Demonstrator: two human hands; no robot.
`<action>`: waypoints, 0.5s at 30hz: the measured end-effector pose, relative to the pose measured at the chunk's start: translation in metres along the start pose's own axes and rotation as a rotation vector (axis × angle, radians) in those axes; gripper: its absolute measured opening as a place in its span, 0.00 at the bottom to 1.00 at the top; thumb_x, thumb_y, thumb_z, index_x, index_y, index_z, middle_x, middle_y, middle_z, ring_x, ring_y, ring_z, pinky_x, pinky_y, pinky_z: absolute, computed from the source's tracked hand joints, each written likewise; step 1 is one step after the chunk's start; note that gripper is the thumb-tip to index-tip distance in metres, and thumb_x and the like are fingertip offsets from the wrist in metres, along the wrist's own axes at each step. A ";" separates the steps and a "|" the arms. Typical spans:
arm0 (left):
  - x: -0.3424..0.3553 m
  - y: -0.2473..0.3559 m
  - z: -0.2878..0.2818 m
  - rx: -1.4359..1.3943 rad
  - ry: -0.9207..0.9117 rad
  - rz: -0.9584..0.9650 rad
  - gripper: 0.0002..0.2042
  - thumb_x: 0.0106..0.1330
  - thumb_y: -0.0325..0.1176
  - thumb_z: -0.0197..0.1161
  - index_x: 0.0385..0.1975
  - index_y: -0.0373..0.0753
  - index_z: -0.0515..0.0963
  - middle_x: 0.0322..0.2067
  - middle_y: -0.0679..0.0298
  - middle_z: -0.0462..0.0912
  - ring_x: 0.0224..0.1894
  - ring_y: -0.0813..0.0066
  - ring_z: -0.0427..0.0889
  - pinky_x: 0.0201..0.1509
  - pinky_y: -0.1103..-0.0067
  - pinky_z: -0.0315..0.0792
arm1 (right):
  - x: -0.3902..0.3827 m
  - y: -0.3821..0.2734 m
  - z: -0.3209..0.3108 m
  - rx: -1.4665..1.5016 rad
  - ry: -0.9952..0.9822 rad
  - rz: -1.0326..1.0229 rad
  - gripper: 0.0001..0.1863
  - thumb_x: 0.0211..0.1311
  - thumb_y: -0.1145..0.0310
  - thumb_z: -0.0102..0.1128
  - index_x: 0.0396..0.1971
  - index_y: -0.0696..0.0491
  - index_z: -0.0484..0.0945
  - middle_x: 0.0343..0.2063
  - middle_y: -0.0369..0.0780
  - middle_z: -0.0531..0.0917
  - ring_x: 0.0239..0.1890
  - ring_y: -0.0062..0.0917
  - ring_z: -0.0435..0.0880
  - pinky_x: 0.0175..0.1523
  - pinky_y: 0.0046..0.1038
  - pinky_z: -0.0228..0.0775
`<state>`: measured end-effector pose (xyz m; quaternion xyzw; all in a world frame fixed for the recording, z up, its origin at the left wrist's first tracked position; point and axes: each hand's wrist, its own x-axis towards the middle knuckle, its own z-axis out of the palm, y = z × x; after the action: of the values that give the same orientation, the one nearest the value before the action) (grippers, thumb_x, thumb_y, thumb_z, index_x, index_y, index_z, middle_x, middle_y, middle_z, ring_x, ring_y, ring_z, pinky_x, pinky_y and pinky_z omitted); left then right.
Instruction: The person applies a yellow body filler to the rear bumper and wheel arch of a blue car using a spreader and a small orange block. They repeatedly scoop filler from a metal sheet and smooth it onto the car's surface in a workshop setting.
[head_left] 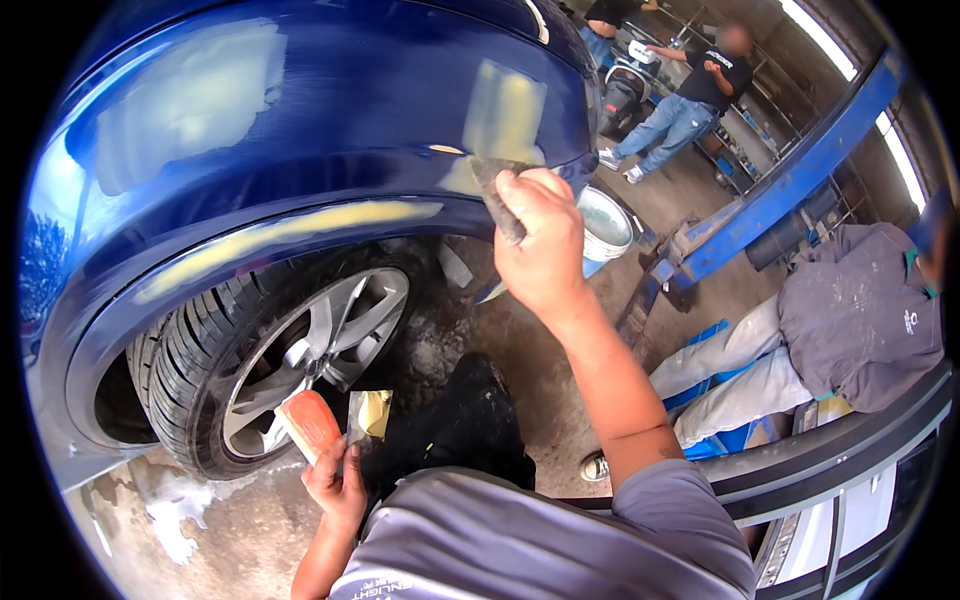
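My right hand is closed around a grey, worn putty knife, held against the blue car body at the rear of the wheel arch. Next to its blade lie a small smear and a larger yellowish filler patch. Lower down, my left hand grips an orange block with a pale edge. A flat grey spreader carrying yellow filler is pinched in the same hand. More filler shows as a strip along the arch and a broad patch on the panel.
The wheel stands close beside my left hand. Beyond my right hand is a white bucket, with a blue lift arm past it. A person in a dark top is at the right; others stand farther back.
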<state>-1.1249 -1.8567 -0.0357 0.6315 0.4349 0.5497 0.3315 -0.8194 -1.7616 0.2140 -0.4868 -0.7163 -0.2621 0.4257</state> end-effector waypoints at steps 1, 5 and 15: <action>0.002 0.003 -0.001 -0.002 -0.013 -0.018 0.04 0.61 0.20 0.68 0.35 0.30 0.83 0.24 0.57 0.84 0.25 0.75 0.82 0.34 0.80 0.75 | -0.003 -0.002 0.000 -0.008 -0.006 -0.012 0.14 0.47 0.87 0.58 0.36 0.63 0.81 0.28 0.48 0.82 0.36 0.44 0.82 0.44 0.37 0.73; 0.000 0.004 0.004 0.001 0.064 0.079 0.04 0.62 0.20 0.67 0.35 0.30 0.83 0.23 0.58 0.83 0.23 0.77 0.80 0.32 0.81 0.73 | 0.000 0.021 -0.014 -0.097 0.074 0.082 0.18 0.50 0.86 0.55 0.42 0.64 0.82 0.32 0.49 0.83 0.37 0.42 0.85 0.46 0.32 0.76; -0.012 -0.007 0.010 -0.023 0.003 -0.058 0.04 0.62 0.20 0.67 0.35 0.29 0.82 0.25 0.57 0.84 0.27 0.74 0.82 0.37 0.78 0.75 | 0.053 0.052 -0.026 -0.067 -0.155 0.185 0.20 0.53 0.82 0.53 0.48 0.65 0.81 0.43 0.48 0.87 0.47 0.35 0.87 0.55 0.28 0.75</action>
<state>-1.1169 -1.8637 -0.0485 0.6139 0.4471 0.5458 0.3540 -0.7709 -1.7366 0.2707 -0.5834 -0.6901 -0.2070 0.3750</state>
